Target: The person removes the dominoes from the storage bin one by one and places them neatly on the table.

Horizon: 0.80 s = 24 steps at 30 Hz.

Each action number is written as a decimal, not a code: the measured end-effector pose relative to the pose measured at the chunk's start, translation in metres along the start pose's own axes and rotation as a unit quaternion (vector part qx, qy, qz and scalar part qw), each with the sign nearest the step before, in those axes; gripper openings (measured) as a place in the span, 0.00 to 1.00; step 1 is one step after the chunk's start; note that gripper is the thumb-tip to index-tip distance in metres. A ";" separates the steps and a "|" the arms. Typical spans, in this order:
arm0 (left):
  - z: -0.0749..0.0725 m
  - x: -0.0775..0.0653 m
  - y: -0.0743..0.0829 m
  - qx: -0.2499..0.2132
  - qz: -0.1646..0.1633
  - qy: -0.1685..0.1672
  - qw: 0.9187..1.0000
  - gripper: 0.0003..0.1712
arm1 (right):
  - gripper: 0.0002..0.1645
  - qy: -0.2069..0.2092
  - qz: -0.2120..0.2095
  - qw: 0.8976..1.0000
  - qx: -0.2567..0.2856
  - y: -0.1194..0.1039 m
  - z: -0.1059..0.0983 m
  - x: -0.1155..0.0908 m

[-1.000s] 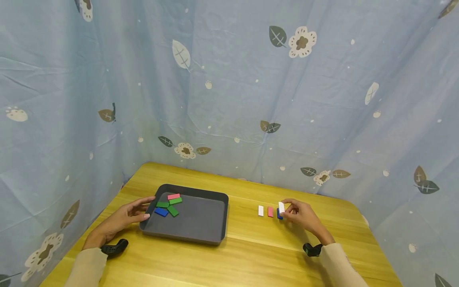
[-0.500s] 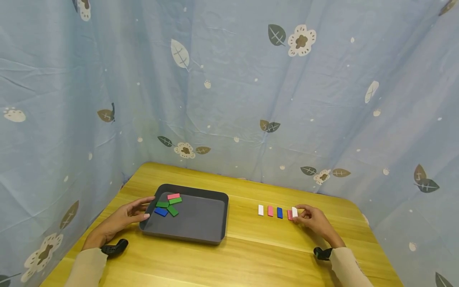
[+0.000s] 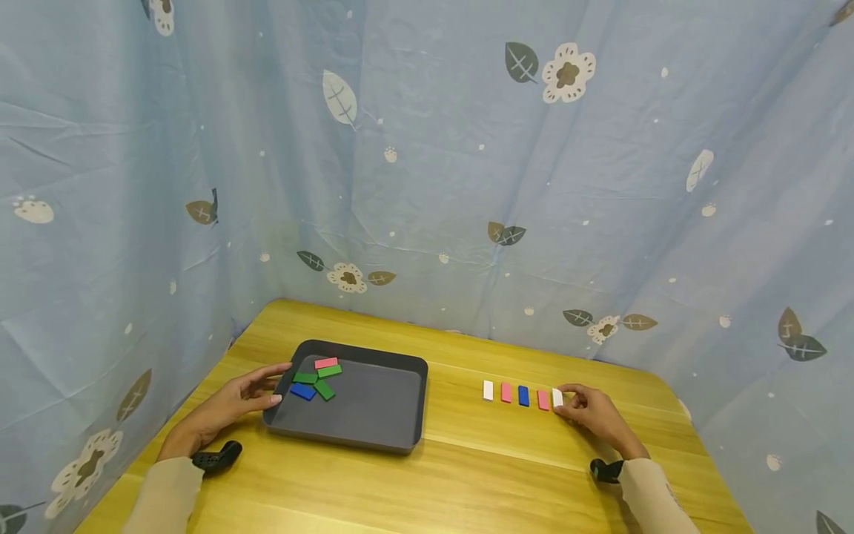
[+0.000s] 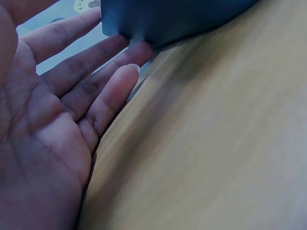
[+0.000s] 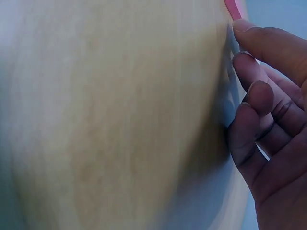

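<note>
While the white block (image 3: 557, 398) is pinched between thumb and fingertips of the right hand (image 3: 596, 415), the dark tray (image 3: 373, 404) is touched at its left side by the left hand (image 3: 230, 404), whose fingers are spread and nearly straight. Leftward from the held block, a row is formed on the wooden table (image 3: 480, 475): pink block (image 3: 543, 400), blue block (image 3: 523, 396), another pink, another white. Inside the tray, three green pieces (image 3: 324, 390) are clustered with one blue and one pink.

And on the right sleeve (image 3: 643, 486), a small mark (image 3: 672, 495) is spotted, too faint to be read! The held block's right edge is covered by fingertips; whether its underside is fully set down cannot be told. From the right wrist, a pink strip (image 5: 233, 8) is cut off by the top edge, and the pinch is partly hidden. From the left wrist, only a dark wall of the tray is shown.
</note>
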<state>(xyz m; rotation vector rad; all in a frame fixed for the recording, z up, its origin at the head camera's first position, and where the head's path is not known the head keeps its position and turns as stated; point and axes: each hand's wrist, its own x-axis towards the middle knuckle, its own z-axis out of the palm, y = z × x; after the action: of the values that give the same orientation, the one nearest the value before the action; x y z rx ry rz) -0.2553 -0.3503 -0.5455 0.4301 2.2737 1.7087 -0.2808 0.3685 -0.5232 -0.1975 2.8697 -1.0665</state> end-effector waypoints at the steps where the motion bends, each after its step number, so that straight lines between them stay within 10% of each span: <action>1: 0.000 0.000 0.000 0.000 -0.001 0.000 1.000 0.36 | 0.33 0.000 0.002 1.000 -0.002 0.001 0.000 0.000; 24: -0.001 0.000 0.000 0.002 -0.005 -0.002 1.000 0.36 | 0.38 -0.020 0.011 0.999 0.035 -0.001 -0.008 -0.003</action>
<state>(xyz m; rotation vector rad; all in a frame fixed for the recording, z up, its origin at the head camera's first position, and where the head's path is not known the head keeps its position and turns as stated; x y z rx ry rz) -0.2558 -0.3507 -0.5454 0.4218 2.2725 1.6977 -0.2787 0.3734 -0.5169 -0.1806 2.7884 -1.1438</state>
